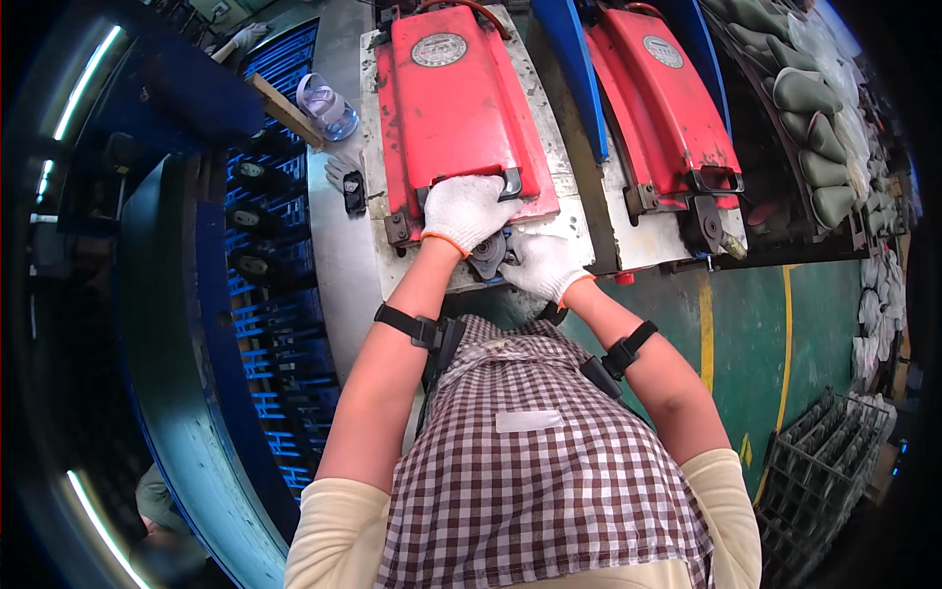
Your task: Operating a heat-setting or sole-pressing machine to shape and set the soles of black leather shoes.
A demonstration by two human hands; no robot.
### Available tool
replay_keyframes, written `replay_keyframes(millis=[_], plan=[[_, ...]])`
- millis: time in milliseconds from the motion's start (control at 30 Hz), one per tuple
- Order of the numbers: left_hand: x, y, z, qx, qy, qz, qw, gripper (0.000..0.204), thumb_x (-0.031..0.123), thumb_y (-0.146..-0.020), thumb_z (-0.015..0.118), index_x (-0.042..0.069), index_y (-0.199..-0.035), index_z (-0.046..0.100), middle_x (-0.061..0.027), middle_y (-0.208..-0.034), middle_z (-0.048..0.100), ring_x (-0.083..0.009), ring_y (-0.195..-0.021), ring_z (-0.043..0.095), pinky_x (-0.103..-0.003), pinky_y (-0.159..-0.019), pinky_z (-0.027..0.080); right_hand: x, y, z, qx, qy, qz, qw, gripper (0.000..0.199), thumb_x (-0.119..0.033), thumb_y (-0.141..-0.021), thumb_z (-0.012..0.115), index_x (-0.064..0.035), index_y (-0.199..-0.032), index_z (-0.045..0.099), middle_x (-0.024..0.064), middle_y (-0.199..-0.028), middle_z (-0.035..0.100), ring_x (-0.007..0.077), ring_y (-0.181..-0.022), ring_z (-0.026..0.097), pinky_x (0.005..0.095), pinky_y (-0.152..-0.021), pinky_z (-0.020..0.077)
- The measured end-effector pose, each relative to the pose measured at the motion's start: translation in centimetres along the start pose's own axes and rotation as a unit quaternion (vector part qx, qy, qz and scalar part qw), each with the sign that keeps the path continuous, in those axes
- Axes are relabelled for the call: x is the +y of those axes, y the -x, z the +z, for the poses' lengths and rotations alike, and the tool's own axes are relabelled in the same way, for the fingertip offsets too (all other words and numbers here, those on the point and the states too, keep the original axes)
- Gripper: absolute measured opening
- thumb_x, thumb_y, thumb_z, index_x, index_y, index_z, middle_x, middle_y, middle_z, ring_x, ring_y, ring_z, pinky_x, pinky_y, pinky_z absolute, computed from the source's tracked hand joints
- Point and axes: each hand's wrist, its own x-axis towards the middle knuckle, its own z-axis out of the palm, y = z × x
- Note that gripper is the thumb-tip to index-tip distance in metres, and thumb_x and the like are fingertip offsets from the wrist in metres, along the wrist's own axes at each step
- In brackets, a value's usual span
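In front of me a red machine lid [456, 93] lies closed over a metal base. My left hand [466, 208], in a white knit glove with an orange cuff, is wrapped round the dark handle [511, 183] at the lid's near edge. Just below and to the right, my right hand [540, 265], gloved the same way, has its fingers curled at the side of a grey metal latch [486, 259]. The exact grip of those fingertips is partly hidden. Both forearms wear black straps with small devices.
A second red lid [662, 98] stands to the right between blue side panels. Left of my machine, a clear bottle [332, 110], a spare glove [341, 171] and a small black item [353, 192] rest on metal. Grey-green shoe-shaped forms [824, 147] line the right; a wire rack [819, 461] sits lower right.
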Motion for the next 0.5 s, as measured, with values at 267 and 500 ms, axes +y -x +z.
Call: replay_keyframes(millis=[267,500], plan=[[-0.4,0.0,0.1,0.009,-0.005,0.005,1.0,0.054,0.061,-0.087,0.062,0.009,-0.089,0.076,-0.0153,-0.089,0.075,-0.0325,-0.085,0.074,-0.046,-0.077,0.058,-0.1,-0.1,-0.1,0.005,-0.005,-0.004,1.0,0.035,-0.043,-0.082,0.069,-0.0083,-0.088,0.069,0.0168,-0.082,0.071,0.0361,-0.081,0.071,0.0481,-0.075,0.056],[-0.2,0.1,-0.7,-0.014,0.026,-0.011,0.999,0.058,0.064,-0.089,0.059,0.009,-0.087,0.076,-0.0149,-0.088,0.075,-0.0322,-0.084,0.074,-0.046,-0.076,0.056,-0.9,-0.1,-1.1,-0.02,-0.019,0.012,1.0,0.038,-0.045,-0.084,0.068,-0.0071,-0.092,0.07,0.0174,-0.087,0.072,0.036,-0.085,0.072,0.0476,-0.079,0.0556]])
